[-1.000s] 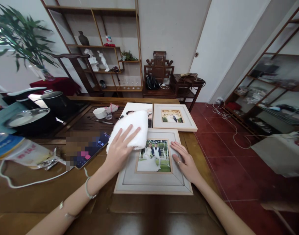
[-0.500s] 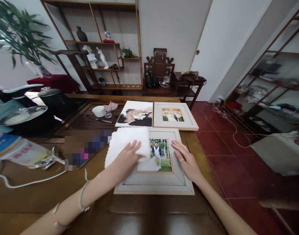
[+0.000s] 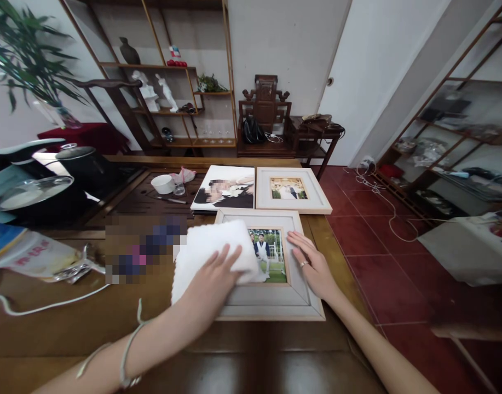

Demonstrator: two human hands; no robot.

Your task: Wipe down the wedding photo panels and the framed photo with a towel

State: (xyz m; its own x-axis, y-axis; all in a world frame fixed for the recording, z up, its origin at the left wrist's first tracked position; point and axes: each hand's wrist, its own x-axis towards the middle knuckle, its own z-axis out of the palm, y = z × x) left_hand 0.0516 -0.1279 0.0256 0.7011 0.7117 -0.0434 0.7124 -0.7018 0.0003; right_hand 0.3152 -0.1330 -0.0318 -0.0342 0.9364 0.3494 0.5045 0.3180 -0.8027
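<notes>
A white-framed wedding photo (image 3: 275,301) lies flat on the wooden table (image 3: 70,323) in front of me. My left hand (image 3: 212,282) presses flat, fingers stretched out, on a white folded cloth (image 3: 212,246) that covers the frame's left part and some of the picture. My right hand (image 3: 312,265) lies open and flat on the frame's right border, a ring on one finger. Behind it lie an unframed photo print (image 3: 226,189) and a second white-framed photo (image 3: 289,191).
A phone (image 3: 144,246) lies left of the cloth. Further left are a snack bag (image 3: 33,254), a white cable (image 3: 37,306) and dark pots with lids (image 3: 37,189). A white cup (image 3: 163,184) stands on the tea tray. The table's right edge drops to red floor tiles (image 3: 378,262).
My left hand has dragged the cloth from the frame's top-left corner down toward me and over the picture's left side. The right hand has stayed on the frame's right border.
</notes>
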